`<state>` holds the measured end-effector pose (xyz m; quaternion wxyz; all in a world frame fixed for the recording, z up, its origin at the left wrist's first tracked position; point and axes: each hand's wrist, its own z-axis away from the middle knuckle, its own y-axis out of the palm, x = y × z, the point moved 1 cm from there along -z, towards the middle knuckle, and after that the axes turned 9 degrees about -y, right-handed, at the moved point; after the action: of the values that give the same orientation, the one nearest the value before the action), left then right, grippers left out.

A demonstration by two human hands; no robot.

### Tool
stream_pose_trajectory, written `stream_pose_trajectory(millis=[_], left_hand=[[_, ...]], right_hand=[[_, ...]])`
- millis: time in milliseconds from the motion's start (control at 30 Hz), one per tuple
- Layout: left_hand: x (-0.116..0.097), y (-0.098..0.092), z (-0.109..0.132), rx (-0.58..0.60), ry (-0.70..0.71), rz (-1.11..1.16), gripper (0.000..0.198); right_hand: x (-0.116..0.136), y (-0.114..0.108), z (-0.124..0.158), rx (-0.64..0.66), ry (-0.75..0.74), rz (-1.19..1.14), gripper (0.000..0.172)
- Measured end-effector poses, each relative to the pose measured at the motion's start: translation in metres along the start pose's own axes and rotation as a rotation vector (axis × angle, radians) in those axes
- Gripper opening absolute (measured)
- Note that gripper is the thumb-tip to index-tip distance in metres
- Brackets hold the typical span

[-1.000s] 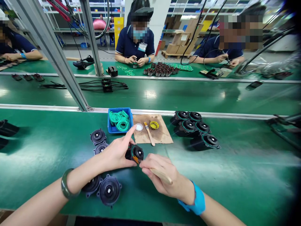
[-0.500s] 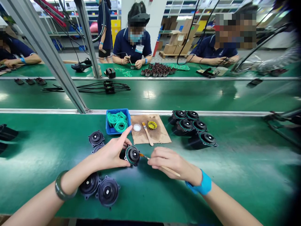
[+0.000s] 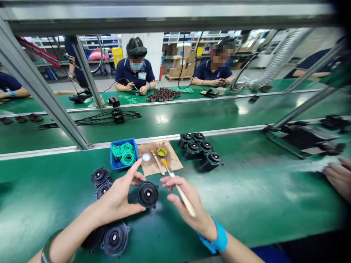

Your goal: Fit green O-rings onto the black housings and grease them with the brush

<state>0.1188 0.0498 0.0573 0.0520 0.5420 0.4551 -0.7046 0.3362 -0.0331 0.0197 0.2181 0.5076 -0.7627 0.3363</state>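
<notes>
My left hand grips a round black housing with a green ring around its top, thumb and fingers on either side of it. In my right hand a paintbrush with a pale wooden handle rests between thumb and fingers, bristles pointing up and away from the housing. Beyond my hands, a second brush lies on a stained cardboard sheet beside an open yellow-rimmed pot and a small white round lid or dish.
A blue bin holds green rings. Several ringed housings stand to the right of the cardboard; black ones lie by my left forearm. Another person's hand reaches in at the right edge. A metal post rises at left.
The brush has come away from the housing, its bristles now pointing upward, and my right fingers have loosened around it. The housing now faces up more. My view has shifted up and right.
</notes>
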Motion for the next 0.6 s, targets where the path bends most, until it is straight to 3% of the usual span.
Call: stream_pose_trajectory(millis=[100, 233, 467, 600], left_hand=[[-0.006, 0.005, 0.002, -0.002, 0.036, 0.056, 0.113], [-0.014, 0.015, 0.006, 0.023, 0.060, 0.107, 0.113], [-0.031, 0.043, 0.004, 0.068, 0.157, 0.151, 0.110], [-0.041, 0.059, -0.005, 0.127, 0.204, 0.065, 0.109]], right_hand=[[0.011, 0.000, 0.010, 0.006, 0.027, -0.008, 0.058], [0.022, 0.006, 0.027, -0.038, 0.081, -0.028, 0.075], [0.028, 0.010, 0.054, -0.196, 0.115, -0.108, 0.061], [0.027, -0.017, 0.070, -0.306, 0.112, -0.041, 0.060]])
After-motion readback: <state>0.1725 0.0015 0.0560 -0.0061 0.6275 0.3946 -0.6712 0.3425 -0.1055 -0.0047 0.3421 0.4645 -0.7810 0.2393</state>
